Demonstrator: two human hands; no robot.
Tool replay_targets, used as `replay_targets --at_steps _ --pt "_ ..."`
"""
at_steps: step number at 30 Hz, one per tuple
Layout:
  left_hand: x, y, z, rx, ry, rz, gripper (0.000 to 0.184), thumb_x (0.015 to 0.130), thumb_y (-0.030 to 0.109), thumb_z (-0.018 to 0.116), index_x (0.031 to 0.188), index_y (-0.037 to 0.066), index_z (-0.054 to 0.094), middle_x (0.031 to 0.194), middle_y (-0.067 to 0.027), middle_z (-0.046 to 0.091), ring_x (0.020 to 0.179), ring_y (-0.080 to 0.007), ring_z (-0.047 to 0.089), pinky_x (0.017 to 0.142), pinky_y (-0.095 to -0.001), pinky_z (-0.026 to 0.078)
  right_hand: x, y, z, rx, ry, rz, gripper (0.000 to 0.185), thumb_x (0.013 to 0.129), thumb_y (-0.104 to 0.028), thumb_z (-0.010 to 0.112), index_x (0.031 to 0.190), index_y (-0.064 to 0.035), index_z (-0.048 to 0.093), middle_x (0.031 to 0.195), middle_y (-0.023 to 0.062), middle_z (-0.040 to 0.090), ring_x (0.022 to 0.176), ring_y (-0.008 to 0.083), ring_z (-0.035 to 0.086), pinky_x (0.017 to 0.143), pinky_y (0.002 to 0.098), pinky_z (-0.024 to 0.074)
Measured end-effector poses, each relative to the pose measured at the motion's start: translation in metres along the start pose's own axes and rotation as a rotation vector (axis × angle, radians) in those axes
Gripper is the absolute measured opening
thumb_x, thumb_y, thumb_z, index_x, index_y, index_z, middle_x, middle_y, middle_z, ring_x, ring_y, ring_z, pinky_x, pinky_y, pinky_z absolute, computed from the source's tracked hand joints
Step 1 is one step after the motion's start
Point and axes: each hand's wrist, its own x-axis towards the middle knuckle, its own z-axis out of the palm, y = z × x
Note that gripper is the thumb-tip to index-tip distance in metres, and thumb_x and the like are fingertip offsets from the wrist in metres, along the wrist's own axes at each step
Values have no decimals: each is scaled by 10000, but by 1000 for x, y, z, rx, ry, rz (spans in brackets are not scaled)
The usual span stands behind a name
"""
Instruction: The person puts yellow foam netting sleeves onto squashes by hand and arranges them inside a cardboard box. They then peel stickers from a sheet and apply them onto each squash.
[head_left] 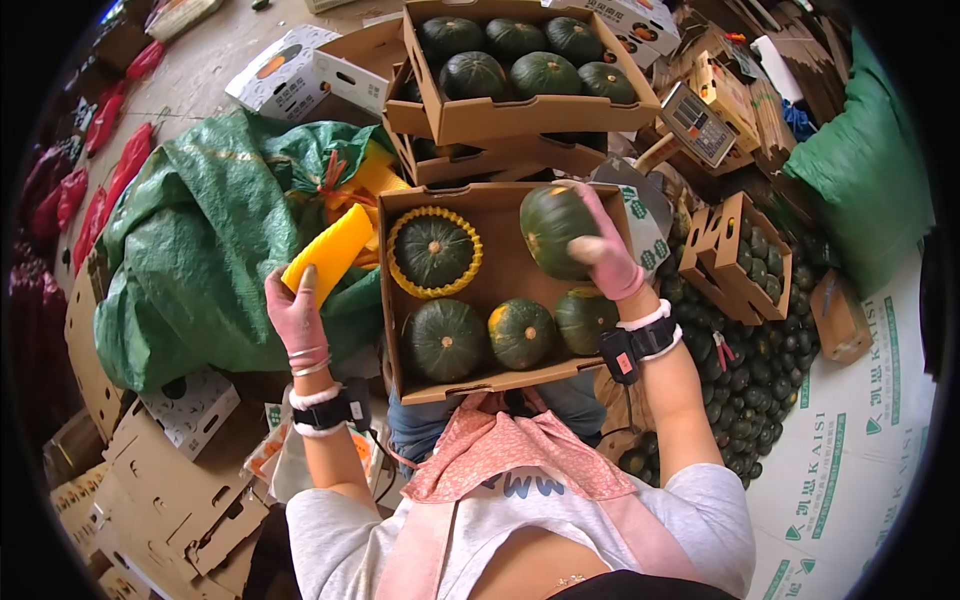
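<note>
Pumpkin (552, 235) in right hand (612, 260): one side covered by the glove, underside out of sight. Lower stacked carton (500, 170) mostly hidden beneath the upper one (540, 121); scale (698, 122) readout too small to read. Right-hand green sack (868, 175) cut off by dark rim, contents concealed.

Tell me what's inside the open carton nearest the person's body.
Four green squashes sit inside: three in the near row, one ringed by yellow netting. The right hand holds a fifth squash at the far right. What lies directly beneath them is hidden.
</note>
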Motion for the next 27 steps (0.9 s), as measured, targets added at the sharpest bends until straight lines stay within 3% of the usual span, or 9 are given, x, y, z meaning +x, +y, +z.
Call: replay_targets --at_steps 2,5,6,8,10,12,14,20,27 --pt "-20 29 5 -84 46 -44 244 889 158 697 1041 7 580 934 -13 602 818 -89 553 768 -229 457 5 -7 18 -1119 32 -263 835 640 -379 770 1328 -91 395 1265 204 490 1101 363 552 957 463 451" --pt "-45 68 18 32 -17 85 211 871 172 725 905 42 562 806 43 533 724 -39 461 661 -190 387 10 26 33 -1672 64 -240 874 621 -418 789 1343 -101 413 1317 245 412 1207 426 432 1067 502 311" --pt "-54 74 21 134 -50 143 278 843 209 758 862 47 534 778 47 491 705 -46 430 630 -193 372 7 35 43 -1830 162 -331 708 685 -417 757 1251 -75 503 1275 226 452 1191 401 443 1067 486 312" --pt "-76 102 39 389 -153 323 353 803 255 800 854 46 521 761 47 466 691 -62 425 611 -203 367 -5 14 60 -1547 144 -542 561 747 -443 717 1114 -45 572 1200 212 506 1150 389 468 1016 495 359" --pt "-90 104 56 372 -260 360 483 726 380 847 830 44 516 677 38 494 618 -59 445 540 -216 393 -32 -22 85 -1010 -77 -577 562 714 -496 765 925 -10 576 983 168 557 857 344 573 766 406 495" --pt "-112 126 77 2 -540 50 607 699 507 827 900 36 501 715 31 506 644 -62 465 563 -221 408 -56 -29 109 -793 -145 -551 707 602 -497 842 1001 -12 518 880 154 530 754 354 560 670 406 478" --pt "-133 131 89 -275 -651 -288 817 603 717 746 950 35 458 861 -14 551 755 -72 507 646 -224 441 -72 -23 116 -768 -77 -442 683 624 -436 853 1032 -22 497 878 153 538 746 350 568 646 397 476" --pt "-136 128 89 -79 -834 -209 848 604 784 676 899 32 417 874 -36 569 789 -82 523 680 -234 464 -87 -21 96 -518 -91 -358 488 723 -319 782 986 -17 502 891 177 578 811 379 611 693 397 506" --pt "-131 135 91 21 -911 -276 868 533 702 801 919 -3 474 789 -33 578 731 -80 512 645 -235 466 -91 -3 96 -575 -99 -434 388 726 -325 771 852 -24 562 776 133 599 716 337 621 632 380 498"
